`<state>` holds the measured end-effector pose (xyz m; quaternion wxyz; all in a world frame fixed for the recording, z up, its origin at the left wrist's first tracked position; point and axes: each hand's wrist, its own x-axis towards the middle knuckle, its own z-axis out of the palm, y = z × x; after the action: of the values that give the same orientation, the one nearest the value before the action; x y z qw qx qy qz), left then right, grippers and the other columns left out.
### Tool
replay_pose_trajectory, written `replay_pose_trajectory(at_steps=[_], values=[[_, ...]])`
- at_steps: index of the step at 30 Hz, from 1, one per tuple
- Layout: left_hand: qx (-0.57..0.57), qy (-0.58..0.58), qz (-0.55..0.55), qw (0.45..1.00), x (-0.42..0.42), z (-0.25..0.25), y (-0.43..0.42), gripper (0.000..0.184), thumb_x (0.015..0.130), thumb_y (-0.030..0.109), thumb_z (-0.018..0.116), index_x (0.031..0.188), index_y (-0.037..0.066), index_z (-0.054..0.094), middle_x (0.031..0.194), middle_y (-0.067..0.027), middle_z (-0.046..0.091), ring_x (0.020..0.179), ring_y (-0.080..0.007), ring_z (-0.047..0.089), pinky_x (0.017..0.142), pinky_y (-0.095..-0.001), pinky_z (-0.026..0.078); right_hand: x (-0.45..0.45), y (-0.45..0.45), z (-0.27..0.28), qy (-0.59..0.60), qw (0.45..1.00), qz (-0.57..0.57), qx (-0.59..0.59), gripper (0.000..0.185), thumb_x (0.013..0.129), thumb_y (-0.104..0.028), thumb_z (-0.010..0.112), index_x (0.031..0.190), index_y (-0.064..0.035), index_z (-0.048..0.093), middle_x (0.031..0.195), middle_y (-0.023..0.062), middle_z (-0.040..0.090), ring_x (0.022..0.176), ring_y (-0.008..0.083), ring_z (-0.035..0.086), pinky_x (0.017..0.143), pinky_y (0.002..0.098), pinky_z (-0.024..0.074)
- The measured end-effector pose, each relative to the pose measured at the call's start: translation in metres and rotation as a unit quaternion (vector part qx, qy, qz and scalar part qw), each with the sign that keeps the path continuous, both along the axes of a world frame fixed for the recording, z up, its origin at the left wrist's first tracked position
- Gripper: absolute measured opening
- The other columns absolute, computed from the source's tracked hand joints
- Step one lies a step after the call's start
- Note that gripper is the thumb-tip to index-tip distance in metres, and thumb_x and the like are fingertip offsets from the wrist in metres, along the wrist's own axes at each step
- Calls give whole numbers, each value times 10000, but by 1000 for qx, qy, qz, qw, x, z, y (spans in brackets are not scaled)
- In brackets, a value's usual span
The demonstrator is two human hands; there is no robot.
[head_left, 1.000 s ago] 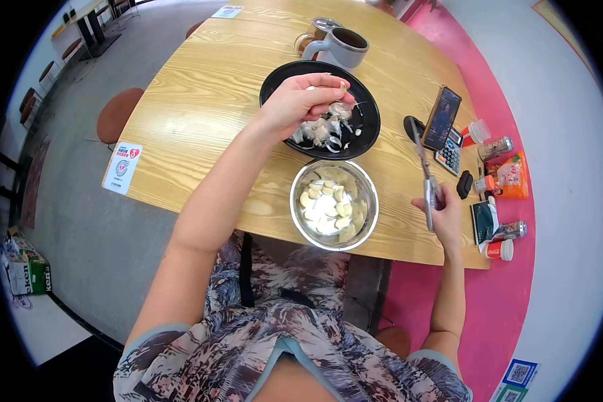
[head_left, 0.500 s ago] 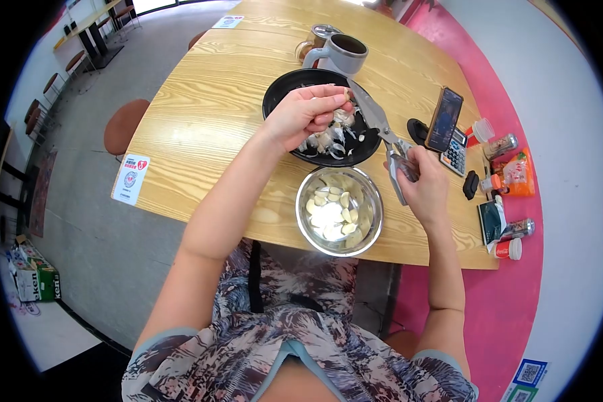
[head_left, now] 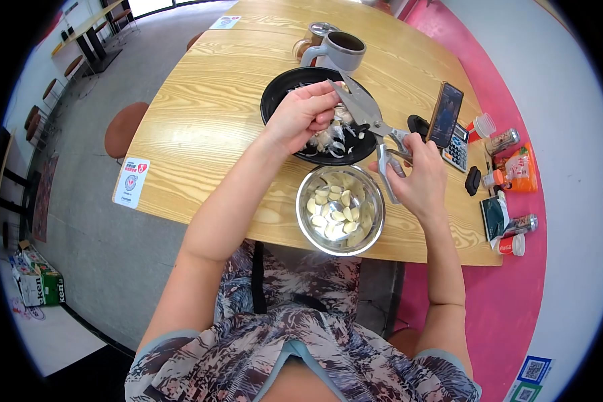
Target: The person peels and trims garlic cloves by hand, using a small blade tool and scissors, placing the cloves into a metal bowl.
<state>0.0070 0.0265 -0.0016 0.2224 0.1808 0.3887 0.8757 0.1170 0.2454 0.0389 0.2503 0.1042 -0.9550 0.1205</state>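
My left hand (head_left: 306, 115) is pinched around a small garlic clove, mostly hidden by the fingers, above the black plate (head_left: 272, 100). Scissors (head_left: 368, 112) are in my right hand (head_left: 419, 175), their blades parted at the left fingertips. Garlic skins and pieces (head_left: 333, 139) lie on the plate. Nearer to me, a steel bowl (head_left: 304, 231) holds several peeled cloves (head_left: 338, 216).
Behind the plate stand a grey mug (head_left: 345, 52) and a glass jar (head_left: 320, 30). On the right are a propped phone (head_left: 445, 115), a calculator (head_left: 457, 149), an orange packet (head_left: 520, 169) and small jars. A sticker (head_left: 132, 183) marks the left table edge.
My right hand has brought the scissors from the table's right side up and left to my left fingertips, and the blades have opened. My left hand stays over the plate.
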Motion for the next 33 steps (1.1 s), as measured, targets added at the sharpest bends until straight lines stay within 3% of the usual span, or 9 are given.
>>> replay_pose_trajectory(at_steps=[2,12,15,23,26,33], values=[[29,5,23,999,0,-5,3,197,960,128,602,1136,45,632,773,62,542,570,-11,408,458,-164,292,0,-2,1,9,1000,6,15,504,684,-379,848,891,-43,534,771,93,550,735,260,513,627,381,417],[40,10,111,993,4,-4,10,250,941,103,626,1177,24,645,719,56,530,560,-23,405,479,-178,306,-4,-9,2,5,1000,-6,19,474,688,-381,815,920,-30,597,780,91,593,780,276,528,691,398,431],[20,21,115,993,5,-2,9,234,967,86,577,1192,35,622,737,41,521,573,-40,392,518,-188,301,-3,-11,4,-7,1000,-9,25,480,690,-390,815,927,-29,604,788,93,602,784,278,533,697,399,435],[11,35,146,989,3,-6,8,181,933,92,633,1081,11,697,731,33,595,566,-35,432,509,-186,335,-3,-13,8,-13,999,3,49,507,696,-438,806,951,-35,633,827,90,656,763,280,565,699,401,448],[-21,33,178,983,7,-1,10,190,959,113,585,1108,30,670,688,64,513,551,-20,385,482,-181,253,-3,-14,9,-7,999,7,50,504,692,-449,808,933,-41,637,733,92,632,708,277,563,665,401,449],[-20,27,160,987,4,-4,8,195,964,126,580,1114,35,666,678,68,501,551,-20,379,481,-179,241,-4,-13,9,17,997,10,70,481,690,-452,811,890,-51,636,612,87,574,646,267,558,602,402,440]])
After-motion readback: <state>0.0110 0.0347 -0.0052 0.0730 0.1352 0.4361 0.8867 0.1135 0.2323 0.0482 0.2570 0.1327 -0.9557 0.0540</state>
